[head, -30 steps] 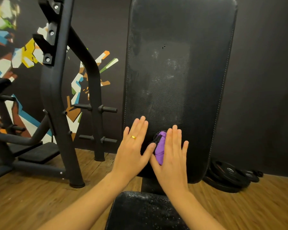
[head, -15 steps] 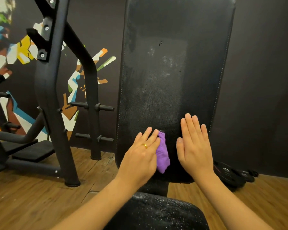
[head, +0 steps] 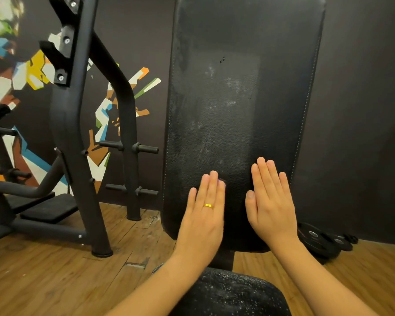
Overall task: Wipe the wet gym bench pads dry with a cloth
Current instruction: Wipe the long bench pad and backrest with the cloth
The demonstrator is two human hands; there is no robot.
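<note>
The black upright back pad (head: 240, 87) fills the middle of the view, with pale streaks on its leather. My left hand (head: 204, 213) lies flat on its lower part with straight fingers, pressing the purple cloth (head: 221, 183) against the pad. Only a sliver of the cloth shows past my fingertips. My right hand (head: 270, 201) rests flat on the pad just to the right, fingers straight, holding nothing. The black seat pad (head: 228, 295) below my forearms is speckled with water drops.
A black steel rack (head: 78, 133) with plate pegs stands left of the bench on the wooden floor (head: 43, 274). Weight plates (head: 319, 244) lie on the floor at the right, against the dark wall. A painted mural covers the left wall.
The cloth passed from under my right hand to under my left. My left hand flattened over it, hiding nearly all of it. My right hand shifted right and lies flat on the pad.
</note>
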